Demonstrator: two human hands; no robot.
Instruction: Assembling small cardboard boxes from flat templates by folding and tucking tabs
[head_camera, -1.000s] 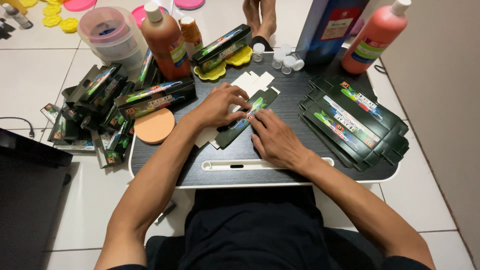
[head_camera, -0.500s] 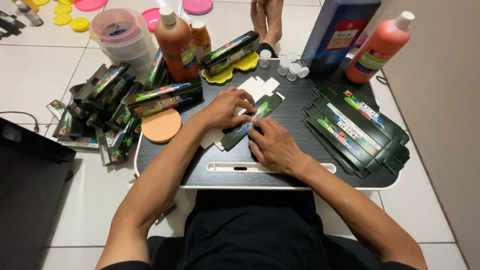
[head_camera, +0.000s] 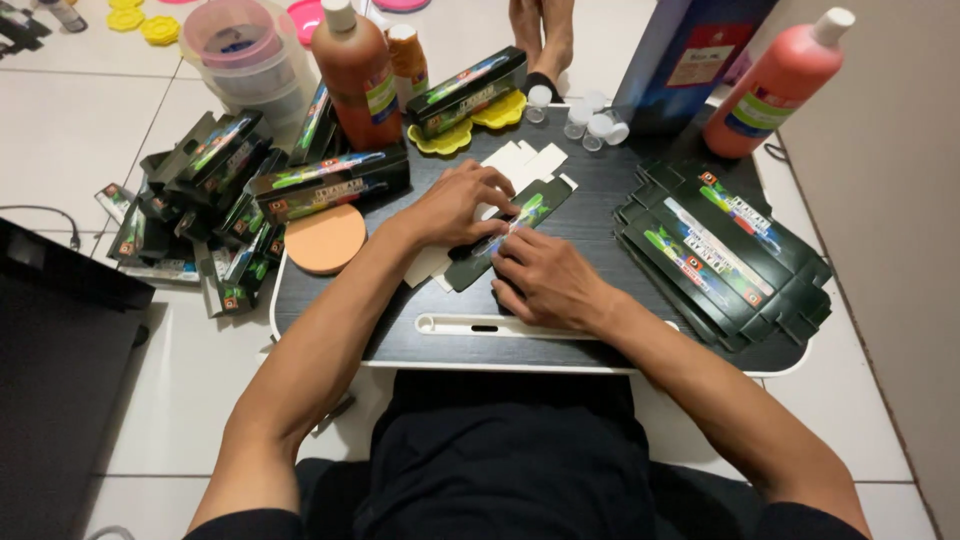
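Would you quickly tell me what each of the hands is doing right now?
Left hand: pressing down on the flat dark carton, fingers curled.
Right hand: pinching the same carton's near edge on the tray table.

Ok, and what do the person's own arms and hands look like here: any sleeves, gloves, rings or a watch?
Both arms are bare from the short black sleeves at the bottom edge down to the wrists. The left hand and the right hand are ungloved, and no ring, watch or bracelet shows on either. The person wears a black top and dark trousers.
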